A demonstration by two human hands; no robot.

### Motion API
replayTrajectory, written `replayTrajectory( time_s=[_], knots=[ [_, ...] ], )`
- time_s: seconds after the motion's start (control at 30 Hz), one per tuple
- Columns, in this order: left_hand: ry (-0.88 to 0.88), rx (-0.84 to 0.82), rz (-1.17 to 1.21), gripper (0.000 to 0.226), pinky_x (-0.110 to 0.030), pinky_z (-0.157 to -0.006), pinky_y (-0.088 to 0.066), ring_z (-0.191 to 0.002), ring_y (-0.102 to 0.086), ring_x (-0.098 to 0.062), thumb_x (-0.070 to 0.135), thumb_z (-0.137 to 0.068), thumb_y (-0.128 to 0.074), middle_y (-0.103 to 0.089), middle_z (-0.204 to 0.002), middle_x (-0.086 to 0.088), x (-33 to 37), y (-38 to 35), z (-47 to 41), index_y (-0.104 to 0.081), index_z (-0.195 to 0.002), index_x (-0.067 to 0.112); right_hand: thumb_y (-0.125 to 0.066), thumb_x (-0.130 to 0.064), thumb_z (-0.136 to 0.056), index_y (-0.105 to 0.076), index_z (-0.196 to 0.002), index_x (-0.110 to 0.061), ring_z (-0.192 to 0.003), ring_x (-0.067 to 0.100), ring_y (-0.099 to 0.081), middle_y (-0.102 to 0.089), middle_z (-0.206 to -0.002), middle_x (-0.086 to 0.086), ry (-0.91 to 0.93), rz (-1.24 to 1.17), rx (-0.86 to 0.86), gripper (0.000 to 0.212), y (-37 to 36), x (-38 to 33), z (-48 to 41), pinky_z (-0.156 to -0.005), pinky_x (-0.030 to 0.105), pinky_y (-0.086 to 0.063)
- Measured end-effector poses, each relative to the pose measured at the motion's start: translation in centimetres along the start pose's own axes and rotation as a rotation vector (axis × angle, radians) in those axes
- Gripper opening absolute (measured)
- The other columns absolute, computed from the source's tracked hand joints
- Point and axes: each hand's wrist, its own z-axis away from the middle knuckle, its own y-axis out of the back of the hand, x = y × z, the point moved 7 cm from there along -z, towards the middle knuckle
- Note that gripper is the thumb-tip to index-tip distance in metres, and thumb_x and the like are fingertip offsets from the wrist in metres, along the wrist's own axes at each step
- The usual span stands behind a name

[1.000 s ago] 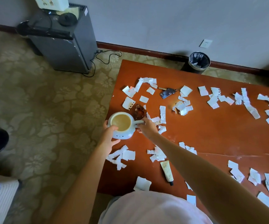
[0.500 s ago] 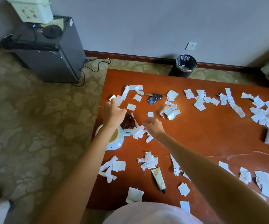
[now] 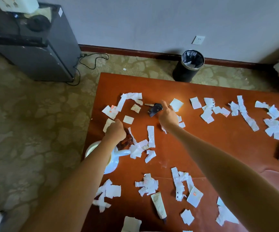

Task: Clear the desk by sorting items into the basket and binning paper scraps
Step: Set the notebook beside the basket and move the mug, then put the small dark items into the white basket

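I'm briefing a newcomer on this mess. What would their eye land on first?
Torn white paper scraps litter nearly the whole orange-brown desk. Mid-desk near the far edge, the right grip reaches at a black key, while a black bin stands on the carpet beyond the desk's far edge, by the wall.

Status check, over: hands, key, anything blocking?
Right hand open, fingertips at the black key fob, not gripped. Left hand curled just beyond the white basket, contents unclear. Paper scraps crowd the fob; bin on floor past the desk.
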Motion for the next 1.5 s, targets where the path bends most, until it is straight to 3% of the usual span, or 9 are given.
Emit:
replayTrajectory(
  time_s=[0.27,0.57,0.77,0.87,0.93,1.0,1.13,1.3,1.5],
  knots=[
    [0.021,0.075,0.068,0.043,-0.029,-0.089,-0.05,-0.112,-0.058,-0.03,0.012,-0.091,-0.058,-0.057,-0.123,-0.017,0.3,0.1,-0.9,-0.042,-0.129,0.001,-0.036,-0.002,-0.096,-0.053,-0.122,-0.003,-0.106,0.037,-0.056,-0.049,-0.124,0.019,-0.027,0.195,-0.017,0.031,0.0,0.7,-2.6,-0.078,0.037,-0.047],
    [-0.041,0.237,0.382,0.043,-0.038,-0.088,-0.053,-0.113,-0.06,-0.035,0.015,-0.092,-0.055,-0.06,-0.124,-0.019,1.2,3.6,1.0,-0.044,-0.13,-0.001,-0.049,-0.01,-0.091,-0.063,-0.101,0.004,-0.099,0.032,-0.055,-0.049,-0.122,0.016,0.016,-0.055,0.033,0.022,1.3,0.3,0.1,-0.072,0.033,-0.046],
    [-0.102,0.329,0.565,0.033,-0.039,-0.086,-0.051,-0.109,-0.059,-0.035,0.018,-0.095,-0.047,-0.057,-0.122,-0.022,2.5,6.2,5.2,-0.05,-0.12,-0.003,-0.056,-0.011,-0.088,-0.067,-0.083,0.008,-0.104,0.025,-0.057,-0.055,-0.123,0.012,0.088,-0.211,0.127,0.022,5.0,-0.6,3.9,-0.069,0.019,-0.039],
    [-0.102,0.288,0.703,0.034,-0.04,-0.087,-0.051,-0.112,-0.058,-0.033,0.018,-0.094,-0.048,-0.057,-0.123,-0.02,3.6,6.1,7.3,-0.049,-0.123,0.001,-0.056,-0.012,-0.086,-0.072,-0.083,0.002,-0.102,0.017,-0.058,-0.063,-0.114,0.006,0.077,-0.334,0.122,0.021,7.5,0.1,6.2,-0.076,0.018,-0.04],
    [-0.087,0.237,0.804,0.033,-0.04,-0.091,-0.051,-0.11,-0.058,-0.03,0.019,-0.094,-0.047,-0.06,-0.12,-0.017,4.6,5.3,9.0,-0.05,-0.122,0.003,-0.056,-0.011,-0.084,-0.069,-0.078,-0.004,-0.067,0.013,-0.054,-0.063,-0.076,0.005,0.018,-0.465,0.111,0.015,8.9,1.4,8.1,-0.06,0.022,-0.037],
    [-0.081,0.18,0.893,0.029,-0.039,-0.091,-0.053,-0.098,-0.057,-0.025,0.017,-0.093,-0.046,-0.063,-0.109,-0.013,5.7,4.1,10.4,-0.053,-0.119,0.005,-0.055,-0.009,-0.084,-0.064,-0.072,0.001,-0.055,0.014,-0.044,-0.053,-0.059,0.005,-0.037,-0.597,0.133,0.018,10.1,3.3,10.1,-0.053,0.024,-0.032],
    [-0.113,0.102,0.933,0.018,-0.04,-0.092,-0.053,-0.102,-0.06,-0.024,0.02,-0.093,-0.047,-0.065,-0.108,-0.01,8.8,1.0,13.4,-0.054,-0.107,0.011,-0.053,-0.013,-0.09,-0.057,-0.064,-0.004,-0.063,0.02,-0.055,-0.064,-0.08,0.016,-0.079,-0.737,0.173,0.028,12.0,7.9,14.3,-0.053,0.02,-0.044],
    [-0.139,-0.027,1.015,0.031,-0.037,-0.082,-0.052,-0.103,-0.052,-0.025,0.013,-0.095,-0.047,-0.055,-0.111,-0.01,14.1,-3.8,17.3,-0.05,-0.125,0.005,-0.05,-0.017,-0.095,-0.049,-0.063,-0.014,-0.069,0.022,-0.055,-0.059,-0.078,0.012,-0.134,-0.837,0.193,0.032,12.8,15.1,16.9,-0.058,0.022,-0.045],
    [-0.124,-0.091,1.061,0.018,-0.036,-0.075,-0.051,-0.085,-0.052,-0.021,0.007,-0.095,-0.045,-0.052,-0.077,-0.001,22.9,-9.9,20.5,-0.051,-0.112,0.008,-0.047,-0.019,-0.097,-0.051,-0.068,-0.017,-0.081,0.023,-0.05,-0.051,-0.075,0.004,-0.229,-0.997,0.106,0.029,14.3,25.4,17.4,-0.067,0.03,-0.043]
  ],
)
